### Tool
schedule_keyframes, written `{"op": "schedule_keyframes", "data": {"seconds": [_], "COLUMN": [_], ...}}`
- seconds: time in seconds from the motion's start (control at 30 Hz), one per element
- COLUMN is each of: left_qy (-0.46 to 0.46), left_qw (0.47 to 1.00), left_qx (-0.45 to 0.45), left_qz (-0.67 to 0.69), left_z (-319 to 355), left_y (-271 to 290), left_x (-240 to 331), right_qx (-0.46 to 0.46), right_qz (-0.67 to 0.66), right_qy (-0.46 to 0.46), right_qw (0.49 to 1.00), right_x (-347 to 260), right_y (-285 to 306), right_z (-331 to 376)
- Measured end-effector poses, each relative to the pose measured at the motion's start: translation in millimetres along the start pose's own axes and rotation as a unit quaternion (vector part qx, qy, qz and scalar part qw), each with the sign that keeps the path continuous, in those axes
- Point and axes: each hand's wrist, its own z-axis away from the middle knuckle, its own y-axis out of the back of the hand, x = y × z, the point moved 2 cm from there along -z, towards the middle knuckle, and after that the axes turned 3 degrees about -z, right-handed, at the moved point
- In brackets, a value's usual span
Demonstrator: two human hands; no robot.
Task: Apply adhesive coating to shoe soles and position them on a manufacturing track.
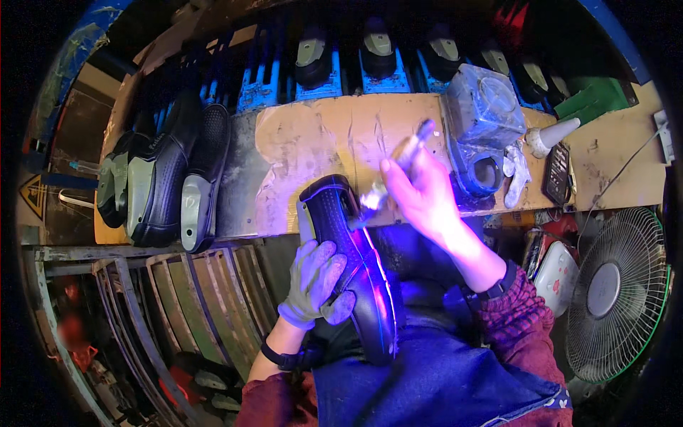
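Note:
My left hand [316,281], in a grey glove, is closed round the side of a black shoe [340,235] held upright over my lap in front of the table. The shoe has a woven-looking texture, and a pale line runs along its edge. My right hand [425,188] is bare and closed on a slim brush-like tool [411,151]. This tool is blurred; its dark end points up and away, while its pale lower end is close to the shoe's opening. Violet light falls on the right hand and the shoe.
Black shoes on grey lasts [201,192] stand at the table's left. Along the back, more lasts sit on blue racks [316,85]. A plastic-wrapped box [485,107], a blue pot [484,174] and a dark remote control [557,174] are at right. A fan [605,288] stands below them.

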Motion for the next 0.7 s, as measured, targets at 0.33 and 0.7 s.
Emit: {"op": "schedule_keyframes", "data": {"seconds": [0.33, 0.7], "left_qy": [-0.01, 0.01], "left_qw": [1.0, 1.0], "left_qx": [0.007, 0.023], "left_qz": [0.017, -0.017], "left_z": [-3.7, -5.5], "left_y": [-3.0, -4.3], "left_x": [-2.5, 4.0], "right_qx": [0.04, -0.039], "right_qz": [-0.036, -0.145], "right_qy": [-0.022, -0.099], "right_qw": [0.998, 0.984], "right_x": [3.4, -27.6], "right_y": [-8.6, 23.1], "right_z": [-36.6, 47.8]}}
